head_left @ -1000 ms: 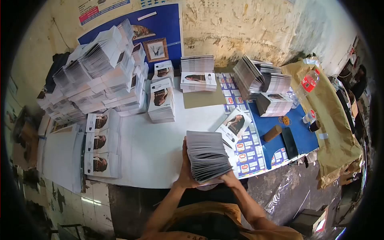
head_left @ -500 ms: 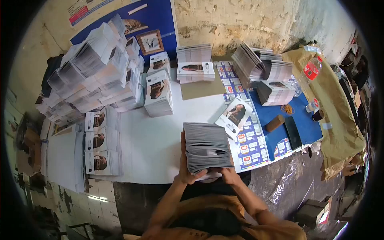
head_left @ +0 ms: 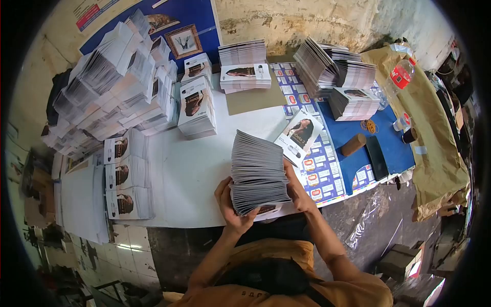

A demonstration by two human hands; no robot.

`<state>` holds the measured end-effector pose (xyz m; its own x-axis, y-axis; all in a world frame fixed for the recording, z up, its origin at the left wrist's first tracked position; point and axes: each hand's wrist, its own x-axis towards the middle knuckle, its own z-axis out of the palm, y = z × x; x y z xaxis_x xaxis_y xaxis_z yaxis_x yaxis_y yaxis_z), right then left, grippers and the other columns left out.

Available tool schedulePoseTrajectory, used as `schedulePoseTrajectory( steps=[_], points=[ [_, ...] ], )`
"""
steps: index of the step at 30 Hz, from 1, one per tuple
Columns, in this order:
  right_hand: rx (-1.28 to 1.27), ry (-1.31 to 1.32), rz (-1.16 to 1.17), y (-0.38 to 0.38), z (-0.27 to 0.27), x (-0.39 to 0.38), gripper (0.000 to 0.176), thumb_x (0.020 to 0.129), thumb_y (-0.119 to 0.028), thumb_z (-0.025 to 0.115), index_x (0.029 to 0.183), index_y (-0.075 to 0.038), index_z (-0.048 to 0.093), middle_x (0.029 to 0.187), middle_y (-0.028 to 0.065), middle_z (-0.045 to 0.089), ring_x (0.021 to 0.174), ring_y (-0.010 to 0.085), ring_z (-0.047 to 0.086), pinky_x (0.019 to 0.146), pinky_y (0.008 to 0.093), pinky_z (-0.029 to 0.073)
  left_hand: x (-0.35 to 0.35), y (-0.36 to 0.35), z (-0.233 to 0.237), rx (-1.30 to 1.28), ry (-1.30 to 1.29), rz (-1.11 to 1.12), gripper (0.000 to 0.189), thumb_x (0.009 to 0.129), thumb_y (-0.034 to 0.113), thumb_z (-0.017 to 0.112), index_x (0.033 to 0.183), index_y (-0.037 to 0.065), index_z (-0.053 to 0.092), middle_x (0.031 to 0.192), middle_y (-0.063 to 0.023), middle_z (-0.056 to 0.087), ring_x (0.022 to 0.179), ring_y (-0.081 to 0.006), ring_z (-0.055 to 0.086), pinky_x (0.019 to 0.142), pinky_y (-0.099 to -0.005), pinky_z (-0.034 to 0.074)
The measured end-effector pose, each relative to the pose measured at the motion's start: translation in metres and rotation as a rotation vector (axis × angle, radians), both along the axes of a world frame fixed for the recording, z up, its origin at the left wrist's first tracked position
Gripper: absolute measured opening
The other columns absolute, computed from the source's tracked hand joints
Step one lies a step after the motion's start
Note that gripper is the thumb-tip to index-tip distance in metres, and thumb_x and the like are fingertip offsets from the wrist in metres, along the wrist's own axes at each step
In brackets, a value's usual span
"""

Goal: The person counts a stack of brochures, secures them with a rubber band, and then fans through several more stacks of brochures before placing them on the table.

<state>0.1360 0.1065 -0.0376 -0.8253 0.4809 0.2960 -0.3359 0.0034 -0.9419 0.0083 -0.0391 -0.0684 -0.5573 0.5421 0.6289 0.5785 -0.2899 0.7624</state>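
Between my two hands is a thick stack of booklets (head_left: 258, 171), held at the table's front edge with its many thin edges facing up. My left hand (head_left: 233, 211) wraps the lower left side, thumb at the near corner. Along the right side, my right hand (head_left: 298, 192) presses against the stack with its fingers partly hidden. A strip of printed cover shows below the near end. Just beyond my right hand, a small pile of booklets with a woman's picture on the cover (head_left: 299, 137) lies at an angle.
A tall heap of booklet bundles (head_left: 110, 87) fills the back left, with shorter piles (head_left: 129, 176) in front. More stacks (head_left: 244, 77) stand at the back. On the right are a brown cylinder (head_left: 353, 145), a dark block (head_left: 377, 157), rubber bands (head_left: 367, 126) and a plastic bottle (head_left: 400, 77).
The stack has tilted, its far end rising and fanning slightly. My right hand has slid from the near end up along the right side. My left hand's fingers have spread along the left side.
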Motion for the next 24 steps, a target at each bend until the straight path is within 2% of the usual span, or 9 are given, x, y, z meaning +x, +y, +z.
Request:
schedulePoseTrajectory(
  steps=[3, 7, 11, 14, 16, 18, 21, 22, 24],
  points=[
    [0.062, -0.036, -0.064, 0.013, -0.009, -0.008, 0.133, 0.06, -0.091, 0.049, 0.145, 0.006, 0.016, 0.148, 0.0201, 0.023, 0.139, 0.0296, 0.021, 0.113, 0.0423, 0.016, 0.003, -0.003, 0.001, 0.03, 0.056, 0.05, 0.081, 0.076, 0.039, 0.077, 0.128, -0.004, 0.031, 0.117, -0.0186, 0.039, 0.113, -0.0287, 0.044, 0.093, -0.0403, 0.04],
    [0.056, -0.072, -0.1, 0.016, -0.006, -0.015, 0.108, 0.074, -0.079, 0.051, 0.142, 0.001, 0.026, 0.138, 0.0174, 0.039, 0.128, 0.0258, 0.039, 0.108, 0.0387, 0.028, 0.003, 0.0, -0.018, 0.122, -0.131, -0.146, 0.073, 0.072, 0.027, 0.082, 0.121, 0.003, 0.035, 0.113, -0.0117, 0.04, 0.106, -0.022, 0.047, 0.09, -0.034, 0.044],
    [0.018, -0.03, -0.169, 0.015, -0.011, -0.023, 0.081, 0.083, -0.054, 0.062, 0.137, 0.0, 0.032, 0.128, 0.0164, 0.048, 0.122, 0.0238, 0.046, 0.104, 0.0367, 0.032, 0.002, -0.003, -0.01, 0.067, -0.183, -0.236, 0.074, 0.065, 0.012, 0.087, 0.118, 0.01, 0.036, 0.112, -0.0077, 0.041, 0.106, -0.0184, 0.047, 0.089, -0.0316, 0.049],
    [-0.019, -0.102, -0.214, 0.011, -0.008, -0.026, 0.066, 0.085, -0.029, 0.068, 0.134, -0.001, 0.034, 0.124, 0.0158, 0.051, 0.119, 0.0226, 0.048, 0.103, 0.0362, 0.034, 0.007, -0.005, -0.003, 0.024, -0.082, -0.007, 0.065, 0.073, 0.016, 0.081, 0.119, 0.009, 0.035, 0.113, -0.0085, 0.04, 0.104, -0.0179, 0.049, 0.088, -0.0317, 0.05],
    [0.003, -0.111, -0.261, 0.007, 0.003, -0.029, 0.059, 0.085, -0.013, 0.069, 0.131, -0.001, 0.035, 0.122, 0.0151, 0.052, 0.117, 0.0214, 0.05, 0.101, 0.035, 0.036, 0.009, -0.009, -0.018, 0.069, -0.21, -0.016, 0.056, 0.08, 0.021, 0.075, 0.117, 0.007, 0.036, 0.112, -0.0094, 0.041, 0.102, -0.0179, 0.05, 0.088, -0.0319, 0.05],
    [-0.024, -0.082, -0.257, 0.01, -0.003, -0.032, 0.054, 0.085, -0.009, 0.067, 0.129, -0.001, 0.036, 0.119, 0.0146, 0.054, 0.114, 0.0202, 0.051, 0.099, 0.0336, 0.038, 0.005, -0.006, -0.042, 0.188, -0.528, -0.187, 0.045, 0.088, 0.029, 0.066, 0.114, 0.005, 0.039, 0.111, -0.0107, 0.043, 0.1, -0.0182, 0.05, 0.087, -0.0322, 0.05],
    [-0.051, -0.054, -0.34, 0.009, -0.013, -0.042, 0.043, 0.088, -0.004, 0.063, 0.124, -0.001, 0.04, 0.112, 0.013, 0.057, 0.106, 0.0169, 0.054, 0.092, 0.0301, 0.042, 0.002, -0.007, -0.022, 0.134, -0.57, -0.433, 0.019, 0.097, 0.019, 0.049, 0.102, 0.001, 0.047, 0.098, -0.0129, 0.05, 0.093, -0.0208, 0.051, 0.086, -0.0328, 0.043],
    [-0.085, -0.044, -0.367, 0.009, -0.015, -0.045, 0.041, 0.088, -0.003, 0.062, 0.123, -0.001, 0.041, 0.111, 0.0125, 0.058, 0.105, 0.0165, 0.055, 0.091, 0.0297, 0.043, 0.0, -0.008, -0.024, 0.213, -0.805, -0.505, 0.018, 0.091, 0.016, 0.06, 0.095, -0.001, 0.055, 0.096, -0.0125, 0.058, 0.09, -0.0196, 0.056, 0.084, -0.0314, 0.046],
    [-0.088, -0.018, -0.445, 0.012, -0.021, -0.051, 0.034, 0.089, -0.001, 0.061, 0.119, 0.0, 0.044, 0.108, 0.011, 0.059, 0.1, 0.0151, 0.056, 0.088, 0.0285, 0.044, 0.001, -0.01, -0.001, -0.041, -0.532, -0.139, 0.022, 0.085, 0.011, 0.067, 0.099, -0.003, 0.058, 0.094, -0.0102, 0.061, 0.088, -0.017, 0.059, 0.082, -0.0303, 0.048]
  ],
)
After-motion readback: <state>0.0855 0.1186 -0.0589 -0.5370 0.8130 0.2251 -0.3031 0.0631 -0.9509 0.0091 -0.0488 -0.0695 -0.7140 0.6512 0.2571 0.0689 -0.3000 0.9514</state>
